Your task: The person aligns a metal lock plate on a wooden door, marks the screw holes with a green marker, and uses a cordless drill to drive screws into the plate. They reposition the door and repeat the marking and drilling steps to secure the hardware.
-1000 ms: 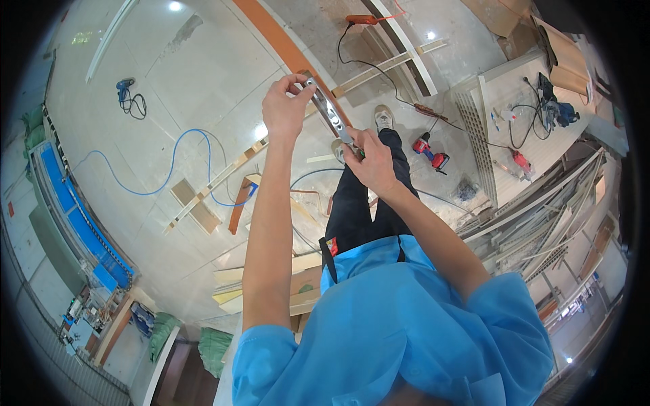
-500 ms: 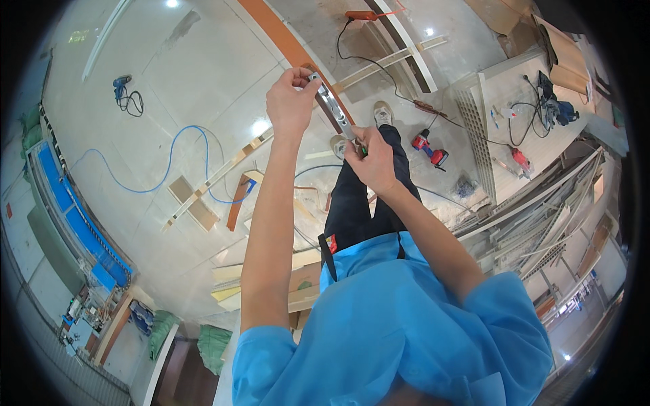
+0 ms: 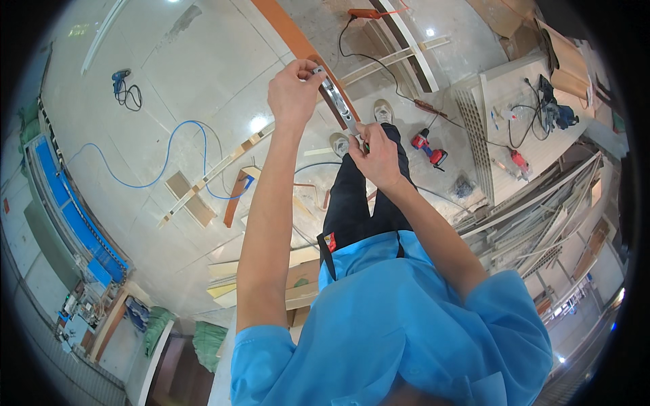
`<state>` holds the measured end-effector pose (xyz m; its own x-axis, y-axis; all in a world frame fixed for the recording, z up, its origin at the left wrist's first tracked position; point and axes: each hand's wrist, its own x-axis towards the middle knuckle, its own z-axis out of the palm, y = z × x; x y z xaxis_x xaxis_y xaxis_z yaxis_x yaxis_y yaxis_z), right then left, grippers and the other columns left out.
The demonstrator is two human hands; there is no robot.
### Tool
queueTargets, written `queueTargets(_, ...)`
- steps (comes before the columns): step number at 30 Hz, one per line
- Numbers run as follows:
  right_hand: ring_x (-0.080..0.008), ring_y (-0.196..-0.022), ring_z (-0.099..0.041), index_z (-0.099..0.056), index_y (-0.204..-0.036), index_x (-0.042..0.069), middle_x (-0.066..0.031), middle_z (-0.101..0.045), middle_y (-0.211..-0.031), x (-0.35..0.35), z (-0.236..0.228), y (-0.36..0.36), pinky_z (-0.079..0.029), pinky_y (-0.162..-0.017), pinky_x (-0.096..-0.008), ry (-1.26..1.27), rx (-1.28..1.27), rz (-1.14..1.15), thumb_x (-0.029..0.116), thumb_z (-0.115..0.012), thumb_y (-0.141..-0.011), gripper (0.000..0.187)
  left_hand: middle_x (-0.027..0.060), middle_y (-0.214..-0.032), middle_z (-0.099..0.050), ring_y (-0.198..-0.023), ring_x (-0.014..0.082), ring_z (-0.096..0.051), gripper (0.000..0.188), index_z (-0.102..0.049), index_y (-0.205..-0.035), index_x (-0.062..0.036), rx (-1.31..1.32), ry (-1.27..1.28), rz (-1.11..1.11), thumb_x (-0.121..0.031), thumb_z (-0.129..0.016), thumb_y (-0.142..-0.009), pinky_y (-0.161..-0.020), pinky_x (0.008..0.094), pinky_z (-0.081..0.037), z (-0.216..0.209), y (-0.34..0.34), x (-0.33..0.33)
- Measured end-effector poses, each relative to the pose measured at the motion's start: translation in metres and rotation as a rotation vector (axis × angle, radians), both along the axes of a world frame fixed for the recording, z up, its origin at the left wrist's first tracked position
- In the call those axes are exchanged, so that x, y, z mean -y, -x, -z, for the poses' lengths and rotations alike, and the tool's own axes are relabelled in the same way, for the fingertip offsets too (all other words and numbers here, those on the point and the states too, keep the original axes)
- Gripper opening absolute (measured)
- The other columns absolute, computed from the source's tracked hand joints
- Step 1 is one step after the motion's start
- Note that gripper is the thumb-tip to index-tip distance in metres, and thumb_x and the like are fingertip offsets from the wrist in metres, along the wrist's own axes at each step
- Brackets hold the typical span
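Note:
A long, narrow silver metal fitting (image 3: 334,96) with holes and raised parts lies lengthwise along the end of a long orange-brown board (image 3: 290,30). My left hand (image 3: 294,95) pinches the fitting's far end, its thumb and fingers closed there. At the near end, my right hand (image 3: 376,155) is closed with thumb and forefinger at the metal. A small dark green bit shows under its fingers, too covered to name. Both forearms reach forward over my legs, and my shoes stand on the floor just beyond the right hand.
On the floor to the right lies a red and blue cordless drill (image 3: 428,147). A corded blue tool (image 3: 120,81) and a blue air hose (image 3: 167,159) lie left. Wooden strips (image 3: 227,162) cross the floor. A pale panel stack (image 3: 518,135) holds more power tools, beside piled metal profiles (image 3: 542,223).
The board, the fitting and both hands have shifted slightly to the right in view. The left hand sits a little farther up; its hold looks the same.

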<state>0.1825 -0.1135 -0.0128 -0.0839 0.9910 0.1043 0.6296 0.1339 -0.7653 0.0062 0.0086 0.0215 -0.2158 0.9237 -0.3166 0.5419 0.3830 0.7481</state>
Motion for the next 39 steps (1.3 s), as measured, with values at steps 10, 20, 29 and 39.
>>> queueTargets(10, -0.0281, -0.065, -0.066, -0.059, -0.104, 0.003, -0.0113, -0.063, -0.079, 0.002, -0.002, 0.002, -0.054, -0.056, -0.0373, 0.106, -0.079, 0.029, 0.011, -0.075, -0.083, 0.028, 0.0035, -0.086, -0.075, -0.079, 0.0221, -0.071, 0.024, -0.076, -0.1, -0.0119, -0.087, 0.035, 0.002, -0.029, -0.077, -0.083, -0.072, 0.0367, -0.054, 0.001, -0.001, 0.002)
queueTargets(20, -0.0307, -0.06, -0.063, -0.055, -0.099, 0.003, -0.0127, -0.06, -0.077, 0.013, -0.008, -0.009, -0.052, -0.056, -0.0398, 0.17, -0.017, 0.039, 0.013, -0.076, -0.082, 0.029, 0.0068, -0.086, -0.074, -0.077, 0.019, -0.068, 0.027, -0.075, -0.102, -0.0064, -0.029, 0.026, 0.026, -0.025, -0.079, -0.082, -0.071, 0.0338, -0.052, -0.004, -0.005, 0.013)
queueTargets(29, -0.0306, -0.059, -0.065, -0.052, -0.095, 0.003, -0.0111, -0.057, -0.075, 0.029, 0.003, -0.018, -0.052, -0.053, -0.0387, 0.194, -0.048, -0.017, 0.009, -0.077, -0.079, 0.03, 0.004, -0.086, -0.075, -0.072, 0.0167, -0.066, 0.027, -0.075, -0.103, -0.0079, -0.053, 0.036, 0.044, -0.026, -0.079, -0.083, -0.067, 0.0317, -0.05, -0.007, -0.005, 0.031)
queueTargets(39, -0.0275, -0.06, -0.064, -0.056, -0.104, 0.002, -0.0094, -0.059, -0.076, 0.044, 0.0, -0.024, -0.052, -0.052, -0.0358, 0.201, -0.076, -0.003, 0.007, -0.076, -0.078, 0.034, 0.0012, -0.082, -0.075, -0.077, 0.0263, -0.072, 0.022, -0.073, -0.098, -0.0123, -0.094, 0.038, 0.089, -0.027, -0.078, -0.083, -0.071, 0.0393, -0.054, -0.012, -0.014, 0.046)
